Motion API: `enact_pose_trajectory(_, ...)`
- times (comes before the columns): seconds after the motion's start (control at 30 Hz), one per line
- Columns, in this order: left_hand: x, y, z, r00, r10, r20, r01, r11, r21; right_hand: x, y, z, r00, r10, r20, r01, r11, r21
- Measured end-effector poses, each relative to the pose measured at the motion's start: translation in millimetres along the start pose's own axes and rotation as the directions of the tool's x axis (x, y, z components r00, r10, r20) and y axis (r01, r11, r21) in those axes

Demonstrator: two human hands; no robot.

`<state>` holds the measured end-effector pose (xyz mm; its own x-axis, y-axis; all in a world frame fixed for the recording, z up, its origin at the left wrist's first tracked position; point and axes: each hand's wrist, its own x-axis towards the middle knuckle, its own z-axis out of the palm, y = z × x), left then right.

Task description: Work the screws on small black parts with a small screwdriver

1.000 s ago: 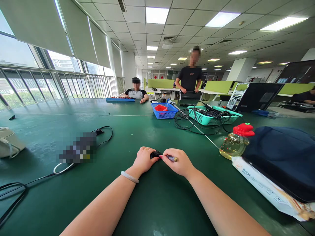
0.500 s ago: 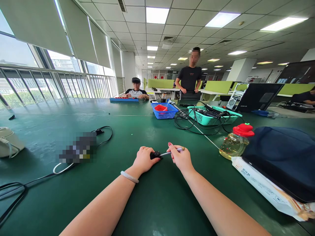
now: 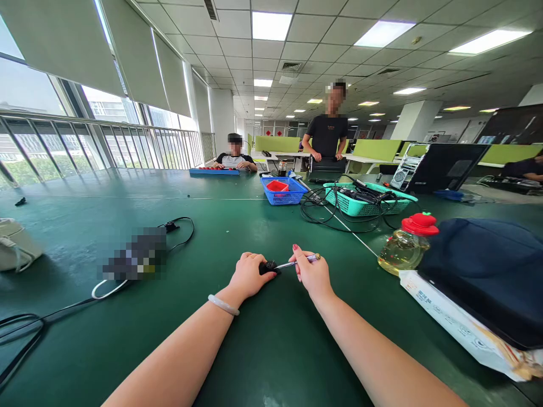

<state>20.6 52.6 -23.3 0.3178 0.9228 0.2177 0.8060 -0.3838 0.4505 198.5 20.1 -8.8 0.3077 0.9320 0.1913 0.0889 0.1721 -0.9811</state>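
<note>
My left hand (image 3: 249, 275) is closed on a small black part (image 3: 268, 267), pressing it against the green tabletop (image 3: 271, 345). Fingers and thumb cover much of the part, so its exact kind cannot be made out. A slim silver screwdriver (image 3: 298, 262) with a gold-coloured end is pinched in my right hand (image 3: 313, 274). It slants down to the left, and its tip meets the right side of the black part. Whether the tip sits in a screw is too small to tell.
To the right are a red-capped bottle (image 3: 403, 249), a white packet (image 3: 458, 328) and a dark blue bag (image 3: 487, 271). Farther back stand a blue basket (image 3: 283, 196) and a green basket (image 3: 360, 208) with black cables. A blurred dark device (image 3: 138, 254) lies left. Two people are beyond.
My right hand and the screwdriver have shifted very slightly to the right, with the tip still at the black part. My left hand has stayed in place.
</note>
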Motion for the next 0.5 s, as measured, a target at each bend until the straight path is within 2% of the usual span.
enact_pose_trajectory(0.27, -0.4, 1.1, -0.5, 1.0, -0.005, 0.012, 0.005, 1.0, 0.0, -0.2, -1.4, -0.1, 0.999, -0.018, 0.027, 0.018, 1.0, -0.002)
enact_pose_trajectory(0.5, -0.1, -0.4, 0.2, 1.0, 0.001, 0.014, -0.002, 1.0, 0.008, -0.4, -1.6, 0.1, 0.997, -0.071, -0.027, 0.069, 0.994, -0.085)
